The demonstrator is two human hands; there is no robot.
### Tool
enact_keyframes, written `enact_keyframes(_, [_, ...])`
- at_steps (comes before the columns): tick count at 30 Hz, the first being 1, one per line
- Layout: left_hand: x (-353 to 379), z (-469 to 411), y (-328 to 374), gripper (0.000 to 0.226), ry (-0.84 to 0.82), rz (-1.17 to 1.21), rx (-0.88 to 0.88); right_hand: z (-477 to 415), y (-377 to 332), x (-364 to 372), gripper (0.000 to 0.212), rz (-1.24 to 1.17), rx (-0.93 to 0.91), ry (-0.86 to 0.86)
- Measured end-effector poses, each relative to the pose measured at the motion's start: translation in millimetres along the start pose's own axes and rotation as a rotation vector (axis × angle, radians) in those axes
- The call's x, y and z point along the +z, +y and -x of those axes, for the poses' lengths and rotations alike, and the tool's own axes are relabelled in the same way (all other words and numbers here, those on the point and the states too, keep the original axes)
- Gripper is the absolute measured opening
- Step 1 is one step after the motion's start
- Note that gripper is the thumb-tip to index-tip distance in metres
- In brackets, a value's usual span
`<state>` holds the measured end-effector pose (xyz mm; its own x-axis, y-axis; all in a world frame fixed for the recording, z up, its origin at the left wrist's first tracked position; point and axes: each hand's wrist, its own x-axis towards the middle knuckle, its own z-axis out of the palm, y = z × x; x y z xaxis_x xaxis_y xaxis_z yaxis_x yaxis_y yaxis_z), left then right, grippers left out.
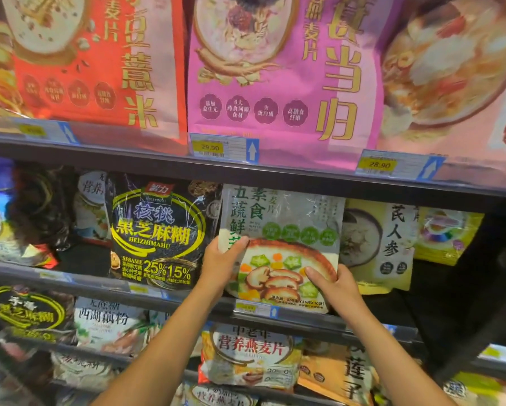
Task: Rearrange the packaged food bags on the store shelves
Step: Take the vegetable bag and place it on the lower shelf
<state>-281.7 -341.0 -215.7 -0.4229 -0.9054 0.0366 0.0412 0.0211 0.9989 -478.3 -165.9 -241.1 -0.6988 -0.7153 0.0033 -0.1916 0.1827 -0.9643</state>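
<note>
Veg cereal bag [287, 218] upright just right of black sesame bag [155, 230], same shelf, L hand [221, 263] gripping its near edge w/ thumb over front, R hand [335, 285] pinching far lower corner, both closed on it

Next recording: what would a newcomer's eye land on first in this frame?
The left hand and right hand, centre frame, grip a pale bag picturing mushrooms by its sides at the middle shelf. Above, a big pink bag and a red bag dominate the top shelf; a black sesame bag stands left of the held one.
</note>
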Motion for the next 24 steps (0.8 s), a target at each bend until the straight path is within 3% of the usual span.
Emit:
enact_keyframes(2, [-2,4,-8,0.009,0.006,0.007,0.004,1,5,-2,0.039,0.057,-0.015,-0.059])
enact_keyframes(7, [-9,14,-19,0.011,-0.022,-0.009,-0.010,-3,15,-6,0.071,0.220,-0.063,-0.139])
enact_keyframes(16, [-7,21,-13,0.009,0.003,0.049,-0.053,4,12,-3,0.053,0.260,-0.075,-0.111])
enact_keyframes(24, [-7,33,-12,0.031,0.032,0.104,-0.073,11,12,1,0.061,0.308,-0.062,-0.056])
